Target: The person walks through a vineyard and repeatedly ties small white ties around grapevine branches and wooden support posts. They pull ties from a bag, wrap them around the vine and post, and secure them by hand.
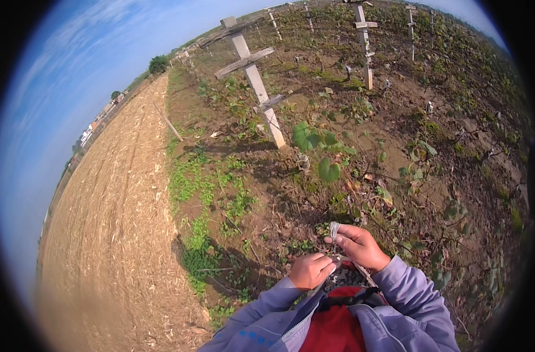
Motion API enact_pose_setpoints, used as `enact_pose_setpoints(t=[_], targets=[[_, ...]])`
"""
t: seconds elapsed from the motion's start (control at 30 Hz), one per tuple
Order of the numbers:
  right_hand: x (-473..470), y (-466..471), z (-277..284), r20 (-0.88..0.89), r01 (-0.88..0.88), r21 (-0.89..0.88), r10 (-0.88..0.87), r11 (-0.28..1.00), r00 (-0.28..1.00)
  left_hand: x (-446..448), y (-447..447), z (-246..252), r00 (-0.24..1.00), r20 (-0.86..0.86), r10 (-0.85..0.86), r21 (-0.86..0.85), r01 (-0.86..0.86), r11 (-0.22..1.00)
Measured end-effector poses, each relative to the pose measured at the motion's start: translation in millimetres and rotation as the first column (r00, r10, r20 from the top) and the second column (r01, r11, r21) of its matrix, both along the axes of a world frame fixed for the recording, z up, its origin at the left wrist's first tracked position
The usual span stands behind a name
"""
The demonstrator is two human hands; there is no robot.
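In front of my waist, my right hand [365, 249] pinches a small looped bundle of pale grey strands [334, 229] between thumb and fingers. Whether the strands are string or thin wire is too small to tell. Just below and to the left, my left hand [310, 271] has its fingers curled at the mouth of a bag worn at my waist. Whether those fingers grip the bag's rim or the lower ends of the strands is hidden. Dark grey, lumpy contents [344, 279] show inside the bag, beside a red cloth [344, 291].
Ahead stands a leaning concrete post [259, 83] with wooden crosspieces; another post [363, 48] rises farther right. Low grapevines [306, 137] and bare stems cover the soil. Green weeds [201, 233] border a straw-covered strip [118, 211] on the left, where a stick [168, 122] slants up.
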State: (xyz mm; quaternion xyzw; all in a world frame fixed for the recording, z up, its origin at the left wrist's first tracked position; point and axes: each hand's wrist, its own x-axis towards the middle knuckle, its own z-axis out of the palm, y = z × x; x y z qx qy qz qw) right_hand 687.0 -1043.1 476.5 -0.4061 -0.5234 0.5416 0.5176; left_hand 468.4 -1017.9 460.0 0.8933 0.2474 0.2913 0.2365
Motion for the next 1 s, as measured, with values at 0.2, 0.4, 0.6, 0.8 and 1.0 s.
enact_pose_setpoints(t=[0.2, 0.4, 0.6, 0.8, 1.0], targets=[[14.5, 3.6, -15.5, 0.497, -0.353, 0.080, 0.270, 0.932, 0.825, -18.2, 29.6, 21.3, 0.999, -0.003, 0.051, -0.012, -0.051, 0.999], [22.3, 2.3, -4.3, -0.335, -0.637, -0.359, 0.542, 0.682, 0.770, -35.2, 78.8, 6.1, 0.995, 0.033, -0.094, -0.417, 0.099, 0.904], [15.7, 5.7, 4.1, -0.547, -0.530, -0.359, 0.287, 0.768, 0.787, -39.0, 96.0, -22.6, 0.995, 0.089, 0.034, -0.566, 0.023, 0.824], [-6.4, 25.6, -8.6, -0.649, -0.224, -0.276, -0.010, 0.935, 0.761, -21.4, 67.6, -27.8, 1.000, -0.012, 0.013, -0.523, -0.017, 0.852], [1.7, 37.9, -36.1, 0.597, -0.076, 0.166, -0.038, 0.983, 0.801, -6.6, 37.9, 0.0, 0.999, -0.041, 0.021, -0.142, -0.027, 0.989]])
